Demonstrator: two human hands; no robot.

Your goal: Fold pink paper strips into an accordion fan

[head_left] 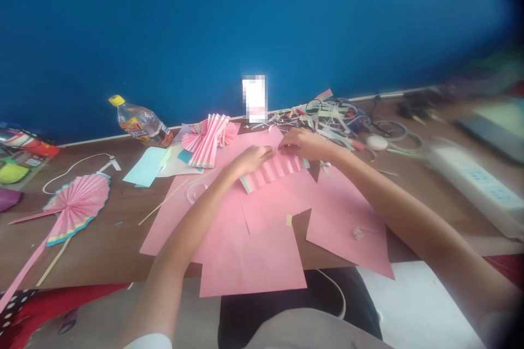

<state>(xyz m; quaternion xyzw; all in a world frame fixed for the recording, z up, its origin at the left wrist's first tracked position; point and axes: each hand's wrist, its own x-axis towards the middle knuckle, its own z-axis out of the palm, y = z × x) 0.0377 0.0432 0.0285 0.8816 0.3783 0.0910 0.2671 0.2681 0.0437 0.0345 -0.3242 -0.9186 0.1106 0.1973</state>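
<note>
A pleated strip of pink paper (275, 173) with pale edging stands in zigzag folds over flat pink sheets (249, 262). My left hand (252, 160) has its fingers closed on the top edge of the strip's left part. At the strip's upper right, the bent fingers of my right hand (301, 144) pinch its edge; the fingertips are partly hidden. Just behind my left hand lie folded pink paper fans (207, 142). A finished-looking round pink fan (82, 204) with a blue and yellow rim rests at the left.
A plastic bottle (143, 124) with a yellow cap leans at the back left near pale blue paper (144, 166). Tangled paper strips (333, 120) pile up behind my right hand. A white power strip (477, 182) lies at the right. A bright screen (254, 99) stands against the blue wall.
</note>
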